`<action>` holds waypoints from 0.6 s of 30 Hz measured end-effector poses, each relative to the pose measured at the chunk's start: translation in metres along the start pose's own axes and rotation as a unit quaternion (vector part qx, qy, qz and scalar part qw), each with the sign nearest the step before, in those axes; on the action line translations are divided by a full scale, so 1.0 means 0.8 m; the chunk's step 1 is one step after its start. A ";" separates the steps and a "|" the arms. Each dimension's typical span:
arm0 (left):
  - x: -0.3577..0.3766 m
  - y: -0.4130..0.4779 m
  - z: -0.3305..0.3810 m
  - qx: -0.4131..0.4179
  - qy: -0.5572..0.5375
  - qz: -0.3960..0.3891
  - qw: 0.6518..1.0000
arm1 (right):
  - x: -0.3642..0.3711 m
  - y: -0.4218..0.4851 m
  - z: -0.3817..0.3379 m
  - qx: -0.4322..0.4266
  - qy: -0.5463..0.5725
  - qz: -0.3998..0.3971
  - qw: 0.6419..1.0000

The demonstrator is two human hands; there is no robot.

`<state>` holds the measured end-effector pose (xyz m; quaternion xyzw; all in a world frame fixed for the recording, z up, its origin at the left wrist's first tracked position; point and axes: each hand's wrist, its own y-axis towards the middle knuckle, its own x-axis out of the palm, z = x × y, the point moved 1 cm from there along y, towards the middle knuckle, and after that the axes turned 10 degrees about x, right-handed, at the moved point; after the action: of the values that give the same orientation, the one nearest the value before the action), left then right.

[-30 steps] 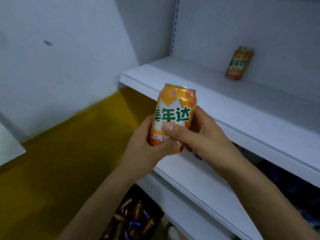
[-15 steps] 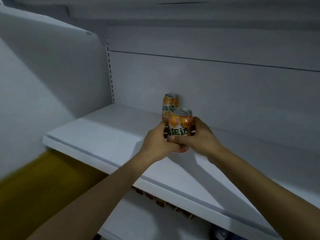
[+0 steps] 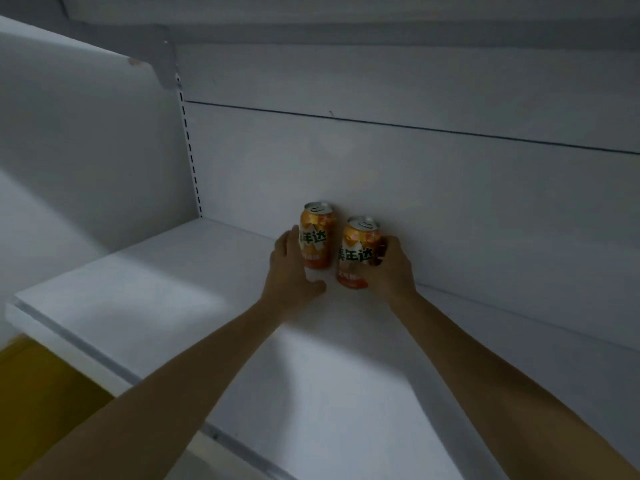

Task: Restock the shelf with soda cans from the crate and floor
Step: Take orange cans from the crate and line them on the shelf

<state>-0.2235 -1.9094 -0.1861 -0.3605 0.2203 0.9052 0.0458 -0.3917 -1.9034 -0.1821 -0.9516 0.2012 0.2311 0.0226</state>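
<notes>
Two orange cans stand upright at the back of the white shelf (image 3: 166, 306), close against the grey back panel (image 3: 433, 188); both carry green lettering and show silver tops with pull tabs. The left can (image 3: 317, 237) sits a little further back; the right can (image 3: 358, 252) is just beside it, with a thin gap between them.

The left hand (image 3: 289, 271) cups the left can; its fingers (image 3: 294, 237) lie curled against the can's left side and the thumb reaches across in front of the base. The right hand (image 3: 393, 270) holds the right can; its fingers (image 3: 381, 245) wrap round the can's right side, clamped on it, with the palm low near the base; whether this can's base rests fully on the shelf I cannot tell. Both bare forearms reach in from the bottom edge.

A slotted upright (image 3: 189, 147) runs down the back left corner; a bracket (image 3: 162, 60) sits above it; a pale side panel (image 3: 79, 143) closes the left; yellow floor (image 3: 38, 393) shows below the shelf's front edge.
</notes>
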 end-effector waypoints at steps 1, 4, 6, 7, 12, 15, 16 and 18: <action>-0.004 0.006 -0.002 -0.028 -0.005 -0.011 1.000 | 0.003 0.004 0.001 -0.003 0.000 0.009 1.000; -0.008 0.015 0.006 -0.038 -0.038 -0.036 0.998 | 0.012 0.013 0.002 -0.015 0.005 0.021 1.000; -0.006 0.018 0.009 -0.032 -0.047 -0.027 0.998 | 0.016 0.018 0.003 -0.022 0.011 0.024 0.999; -0.004 0.019 0.008 -0.032 -0.055 -0.022 0.998 | 0.018 0.020 0.003 -0.023 0.010 0.025 0.999; -0.006 0.021 0.001 -0.025 -0.066 -0.045 0.996 | 0.024 0.015 -0.003 -0.010 -0.001 0.055 0.998; -0.022 0.011 -0.004 -0.023 -0.052 -0.069 0.996 | 0.020 -0.010 -0.011 -0.069 -0.041 0.214 0.973; -0.031 0.007 -0.009 -0.018 -0.037 -0.068 0.997 | 0.023 -0.022 -0.018 -0.110 -0.024 0.227 0.967; -0.059 -0.007 -0.019 -0.010 0.002 -0.059 0.998 | 0.037 -0.045 -0.038 -0.163 0.005 0.161 0.973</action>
<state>-0.1781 -1.9077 -0.1663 -0.3752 0.1899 0.9023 0.0956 -0.3403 -1.8855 -0.1700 -0.8986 0.3118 0.2569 -0.1710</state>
